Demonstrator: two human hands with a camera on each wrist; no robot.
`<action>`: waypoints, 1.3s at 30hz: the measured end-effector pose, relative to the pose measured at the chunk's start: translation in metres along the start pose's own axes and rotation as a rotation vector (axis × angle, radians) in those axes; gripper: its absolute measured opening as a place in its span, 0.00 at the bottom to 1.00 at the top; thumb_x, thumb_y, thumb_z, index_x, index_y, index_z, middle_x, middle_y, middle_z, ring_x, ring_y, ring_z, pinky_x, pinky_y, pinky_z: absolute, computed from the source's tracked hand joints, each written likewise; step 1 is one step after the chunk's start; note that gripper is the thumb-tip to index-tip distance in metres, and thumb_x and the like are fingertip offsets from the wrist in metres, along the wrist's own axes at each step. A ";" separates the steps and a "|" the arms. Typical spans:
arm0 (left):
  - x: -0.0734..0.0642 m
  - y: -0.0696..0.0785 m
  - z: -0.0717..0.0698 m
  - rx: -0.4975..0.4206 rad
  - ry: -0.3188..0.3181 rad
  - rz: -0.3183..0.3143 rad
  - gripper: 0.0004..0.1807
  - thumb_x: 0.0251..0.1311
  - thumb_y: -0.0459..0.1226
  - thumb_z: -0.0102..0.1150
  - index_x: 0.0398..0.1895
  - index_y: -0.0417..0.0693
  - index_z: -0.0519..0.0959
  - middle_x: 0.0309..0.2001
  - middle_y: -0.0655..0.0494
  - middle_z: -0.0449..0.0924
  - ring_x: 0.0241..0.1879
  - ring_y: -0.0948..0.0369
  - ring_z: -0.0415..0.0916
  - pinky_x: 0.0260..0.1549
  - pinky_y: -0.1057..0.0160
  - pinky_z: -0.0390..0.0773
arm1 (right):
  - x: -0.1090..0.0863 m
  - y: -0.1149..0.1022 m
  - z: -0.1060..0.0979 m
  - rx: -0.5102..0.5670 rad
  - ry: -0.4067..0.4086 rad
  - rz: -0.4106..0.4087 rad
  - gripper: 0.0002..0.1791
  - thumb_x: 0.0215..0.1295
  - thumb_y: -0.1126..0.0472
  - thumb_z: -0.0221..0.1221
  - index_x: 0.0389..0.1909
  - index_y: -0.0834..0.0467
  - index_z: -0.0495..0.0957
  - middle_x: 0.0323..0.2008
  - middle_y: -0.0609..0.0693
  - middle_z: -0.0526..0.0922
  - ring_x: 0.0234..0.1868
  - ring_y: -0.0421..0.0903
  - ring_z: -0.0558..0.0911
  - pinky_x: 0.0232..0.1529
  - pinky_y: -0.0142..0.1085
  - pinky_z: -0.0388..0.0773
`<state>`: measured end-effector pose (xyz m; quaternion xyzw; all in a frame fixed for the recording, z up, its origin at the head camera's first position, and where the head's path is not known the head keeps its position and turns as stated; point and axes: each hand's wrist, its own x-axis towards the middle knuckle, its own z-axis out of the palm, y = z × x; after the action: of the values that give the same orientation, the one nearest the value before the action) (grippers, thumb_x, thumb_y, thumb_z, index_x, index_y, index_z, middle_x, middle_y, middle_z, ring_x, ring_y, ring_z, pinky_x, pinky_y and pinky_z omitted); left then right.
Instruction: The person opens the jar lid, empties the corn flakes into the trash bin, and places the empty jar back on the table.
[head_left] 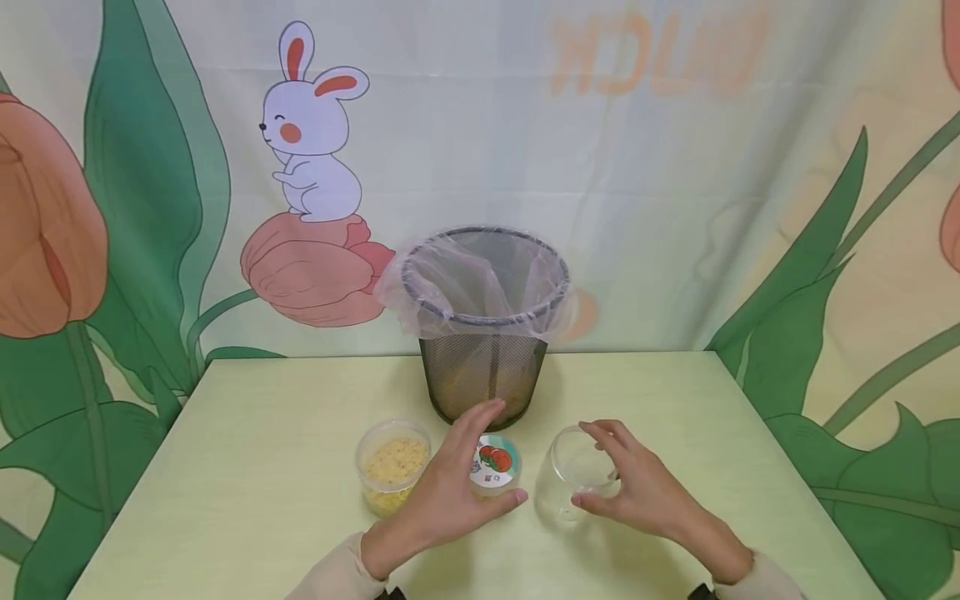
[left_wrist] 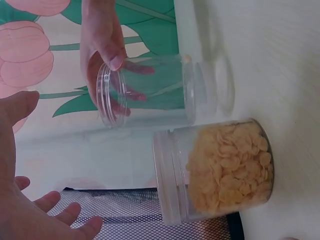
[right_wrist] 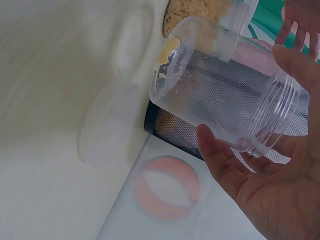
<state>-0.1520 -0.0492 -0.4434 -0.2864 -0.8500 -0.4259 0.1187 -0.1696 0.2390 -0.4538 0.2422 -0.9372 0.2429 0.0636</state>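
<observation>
My right hand holds a clear jar near its threaded rim, thumb on one side and fingers on the other. The jar looks uncapped; a yellowish bit shows at its base. My left hand is spread, thumb apart from the fingers, over the front of a round lid with a tomato picture, which it partly covers. In the left wrist view, a capped jar of pale yellow flakes stands beside the clear jar, apart from the left fingers. Another tub of yellow flakes sits left of that hand.
A black mesh wastebasket lined with a translucent bag stands at the back of the pale table. Behind it hangs a cloth backdrop printed with a rabbit and tulips.
</observation>
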 end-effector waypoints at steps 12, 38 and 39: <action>-0.005 -0.012 -0.011 0.056 0.015 -0.040 0.53 0.49 0.51 0.73 0.76 0.67 0.52 0.75 0.60 0.56 0.73 0.59 0.58 0.65 0.47 0.70 | 0.002 0.003 0.016 -0.002 -0.048 -0.002 0.50 0.48 0.43 0.73 0.72 0.49 0.62 0.64 0.43 0.68 0.56 0.48 0.80 0.47 0.41 0.81; -0.015 -0.019 -0.008 0.061 0.010 -0.067 0.53 0.50 0.52 0.71 0.77 0.68 0.50 0.76 0.57 0.56 0.74 0.55 0.57 0.66 0.44 0.68 | 0.017 0.005 0.026 -0.002 -0.045 -0.011 0.51 0.49 0.42 0.72 0.72 0.52 0.61 0.65 0.48 0.68 0.53 0.49 0.80 0.47 0.41 0.80; -0.015 -0.020 -0.008 0.057 0.009 -0.068 0.53 0.50 0.52 0.71 0.77 0.68 0.50 0.76 0.56 0.56 0.74 0.55 0.57 0.66 0.43 0.68 | 0.018 0.004 0.027 0.001 -0.046 -0.013 0.51 0.49 0.42 0.72 0.72 0.53 0.62 0.65 0.48 0.68 0.54 0.49 0.79 0.47 0.41 0.80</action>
<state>-0.1517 -0.0707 -0.4581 -0.2520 -0.8704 -0.4068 0.1162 -0.1871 0.2219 -0.4748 0.2537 -0.9367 0.2373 0.0433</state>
